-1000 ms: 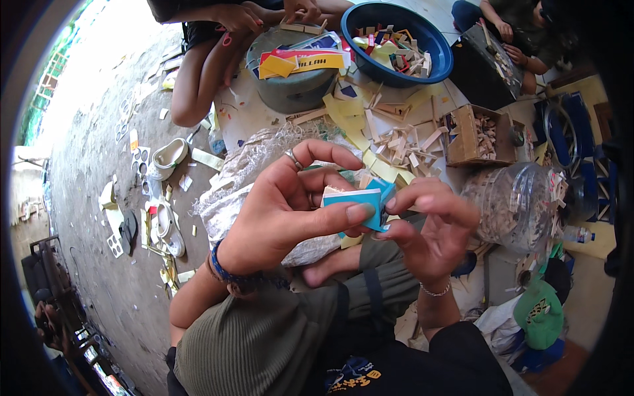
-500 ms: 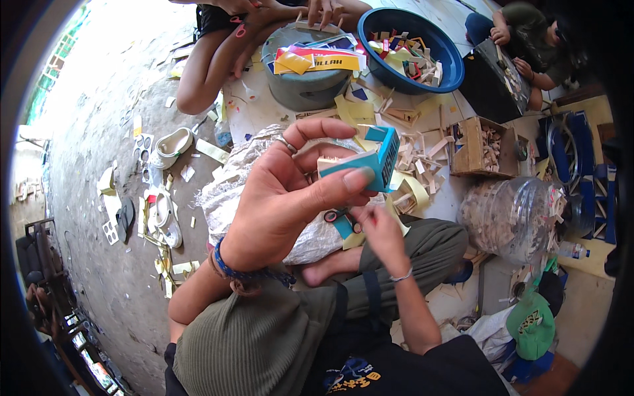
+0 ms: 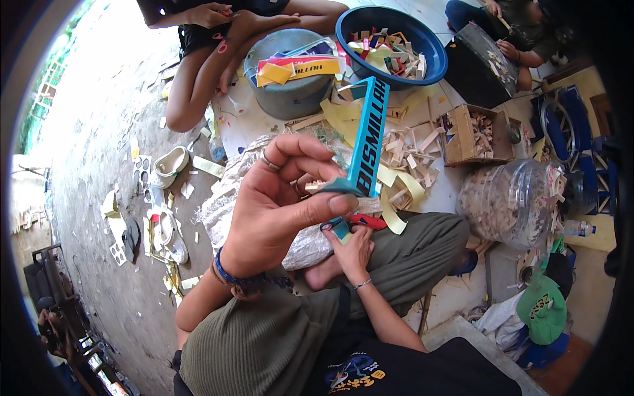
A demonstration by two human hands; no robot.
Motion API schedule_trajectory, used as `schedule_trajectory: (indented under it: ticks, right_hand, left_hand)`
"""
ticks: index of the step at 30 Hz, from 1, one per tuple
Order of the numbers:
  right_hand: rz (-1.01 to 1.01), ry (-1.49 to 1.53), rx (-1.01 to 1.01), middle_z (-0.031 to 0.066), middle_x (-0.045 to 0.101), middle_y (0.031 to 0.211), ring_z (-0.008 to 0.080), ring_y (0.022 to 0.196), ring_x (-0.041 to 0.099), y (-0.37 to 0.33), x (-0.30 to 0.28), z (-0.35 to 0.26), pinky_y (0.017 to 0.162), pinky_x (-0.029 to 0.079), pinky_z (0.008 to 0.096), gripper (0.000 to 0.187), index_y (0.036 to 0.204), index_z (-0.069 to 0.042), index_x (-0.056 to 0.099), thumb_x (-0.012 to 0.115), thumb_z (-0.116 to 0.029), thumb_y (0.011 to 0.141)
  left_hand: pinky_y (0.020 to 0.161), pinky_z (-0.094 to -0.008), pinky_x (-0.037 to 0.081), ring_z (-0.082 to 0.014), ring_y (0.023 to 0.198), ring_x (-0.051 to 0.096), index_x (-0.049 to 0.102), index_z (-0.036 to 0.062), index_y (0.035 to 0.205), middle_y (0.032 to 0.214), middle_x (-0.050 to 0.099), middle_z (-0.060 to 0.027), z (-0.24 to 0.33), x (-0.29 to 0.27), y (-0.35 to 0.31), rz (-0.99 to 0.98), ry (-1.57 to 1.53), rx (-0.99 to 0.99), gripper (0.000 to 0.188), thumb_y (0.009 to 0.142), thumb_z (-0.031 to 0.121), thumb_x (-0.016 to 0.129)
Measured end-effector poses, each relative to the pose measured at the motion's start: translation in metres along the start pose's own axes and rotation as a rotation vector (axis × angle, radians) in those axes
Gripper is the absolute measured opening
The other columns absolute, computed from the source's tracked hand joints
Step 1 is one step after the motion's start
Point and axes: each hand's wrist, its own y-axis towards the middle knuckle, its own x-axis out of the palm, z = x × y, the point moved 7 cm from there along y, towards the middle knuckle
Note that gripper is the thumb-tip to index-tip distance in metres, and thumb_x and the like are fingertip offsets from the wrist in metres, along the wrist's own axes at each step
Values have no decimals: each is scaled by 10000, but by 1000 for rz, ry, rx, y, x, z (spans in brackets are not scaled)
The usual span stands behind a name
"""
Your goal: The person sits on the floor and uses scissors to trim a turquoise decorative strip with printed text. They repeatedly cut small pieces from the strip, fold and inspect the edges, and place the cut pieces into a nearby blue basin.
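Observation:
Raised in front of me, my left hand (image 3: pixel 274 208) pinches a bright blue printed strip (image 3: pixel 370 142) with dark lettering. The strip stands up from the fingers and bends over at its top. A small pale piece, seemingly wood, shows at its lower end, mostly hidden by the fingers. Lower, by my bent leg, my right hand (image 3: pixel 353 253) has its fingers bent beside a teal piece (image 3: pixel 341 230) with a small dark ring at its edge. A red object (image 3: pixel 368 221) of unclear kind lies just beyond those fingers; what they grip is partly hidden.
White sacking (image 3: pixel 231 181) lies before me. Beyond are a grey upturned tub (image 3: pixel 287 99) holding printed strips, a blue basin (image 3: pixel 438 69) of small pieces, a wooden box (image 3: pixel 469 155) and a large clear plastic container (image 3: pixel 498 204). Two other people sit at the far side.
The blue strip has swung up from folded to standing tall in my left hand. My right hand has moved left and down, and the red object has come into view.

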Motion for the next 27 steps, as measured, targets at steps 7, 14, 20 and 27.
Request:
schedule_trajectory:
  ticks: [7, 14, 20, 27]
  right_hand:
    - [-54, 50, 87, 221, 576, 1217, 372, 1215, 545, 3, 13, 12, 1036, 398, 505, 776, 1098, 54, 606, 801, -625, 777]
    - [-1, -34, 138, 262, 463, 1362, 425, 1290, 477, 0, 21, 9, 1095, 364, 539, 791, 1155, 67, 598, 804, -597, 777]
    - [46, 205, 231, 265, 455, 1387, 442, 1262, 508, -3, 28, 24, 1059, 426, 534, 721, 1188, 40, 577, 819, -506, 784]
    - [-254, 683, 434, 98, 722, 961, 189, 899, 685, -26, -22, 56, 822, 540, 298, 428, 1131, 76, 650, 769, -282, 930]
  left_hand:
    - [1004, -368, 585, -209, 1150, 677, 560, -1, 1194, 1167, 649, -126, 8, 7, -3, -163, 199, 203, 431, 843, -165, 749]
    - [1016, -433, 566, -284, 1155, 681, 617, -44, 1099, 1125, 676, -160, 18, 20, -9, -246, 327, 337, 329, 828, -199, 722]
    - [978, -422, 572, -295, 1052, 717, 673, -31, 979, 1038, 713, -167, 34, 29, -11, -194, 596, 495, 266, 783, -188, 763]
    - [982, -413, 572, -271, 1078, 686, 582, -30, 1133, 1106, 639, -160, 37, 21, -17, -115, 558, 505, 479, 732, -247, 731]
